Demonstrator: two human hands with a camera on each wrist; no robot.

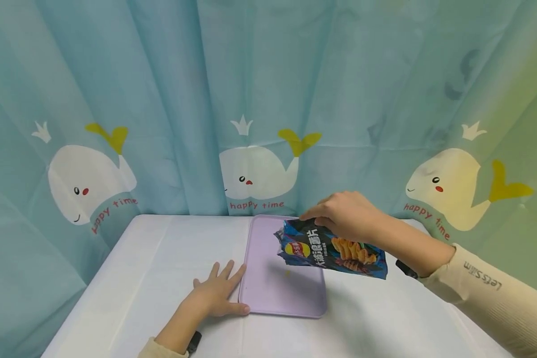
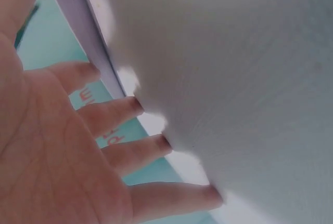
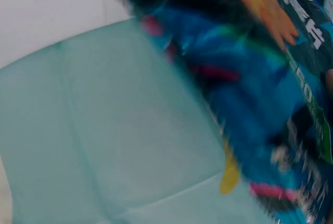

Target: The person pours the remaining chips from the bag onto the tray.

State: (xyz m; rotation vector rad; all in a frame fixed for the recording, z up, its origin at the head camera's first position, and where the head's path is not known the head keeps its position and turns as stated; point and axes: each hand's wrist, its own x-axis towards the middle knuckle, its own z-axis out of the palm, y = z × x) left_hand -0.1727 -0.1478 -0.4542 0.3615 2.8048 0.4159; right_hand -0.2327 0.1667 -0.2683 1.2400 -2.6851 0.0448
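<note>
In the head view my right hand [image 1: 346, 214] grips the upper edge of a dark blue bag of potato chips [image 1: 313, 248] above a light purple tray [image 1: 268, 293]. The bag lies tipped on its side in the air, its torn end facing left. One small yellow bit [image 1: 288, 273] sits on the tray. Spread fingers of my left hand [image 1: 217, 293] rest along the tray's left edge, the thumb at its near corner. Up close in the left wrist view, the palm of the left hand [image 2: 57, 146] shows with fingers extended. The chip bag [image 3: 250, 94] looks blurred in the right wrist view.
A white-covered table [image 1: 161, 263] carries the tray. Behind it hangs a blue-green curtain [image 1: 170, 99] printed with white whales, close to the table's far edge. Dark bands [image 1: 406, 269] are worn on both wrists.
</note>
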